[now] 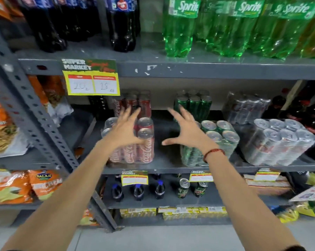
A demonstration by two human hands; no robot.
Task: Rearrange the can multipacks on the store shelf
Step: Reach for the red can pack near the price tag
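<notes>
Two hands were out over the middle shelf [171, 169], both spread wide with fingers splayed and nothing gripped. The left hand [125, 130] hovered above the red can multipack [135, 149]; the right hand [186, 132] hovered just left of the green can multipack [214, 144], a bare gap between them. Judged a reach step; next, each hand would need to close on a pack's sides.
</notes>
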